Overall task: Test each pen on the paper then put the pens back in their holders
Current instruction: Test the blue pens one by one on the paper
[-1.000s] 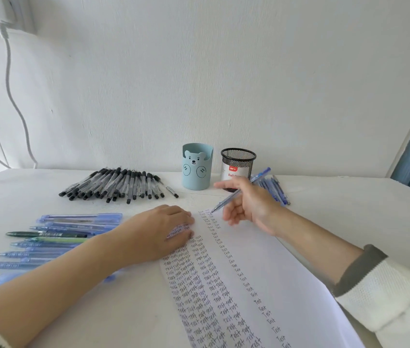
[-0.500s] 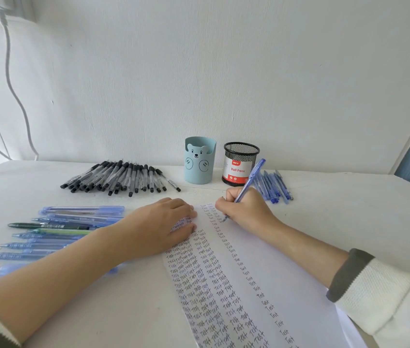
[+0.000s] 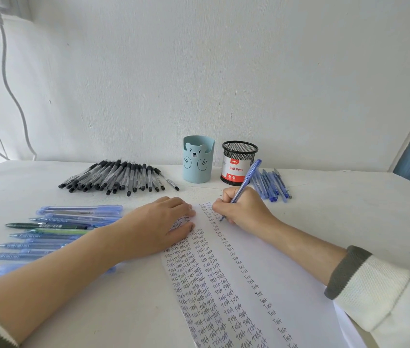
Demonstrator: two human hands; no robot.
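Tabletop point(image 3: 349, 212); right hand point(image 3: 245, 209) tight around pen point(image 3: 249, 177)

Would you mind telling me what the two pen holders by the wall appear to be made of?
The bear-face holder looks like matte light-blue plastic: smooth, opaque, with a shaped rim. The black holder looks like fine wire mesh, probably painted metal: its open grid shows above the "Ball Pens" label.
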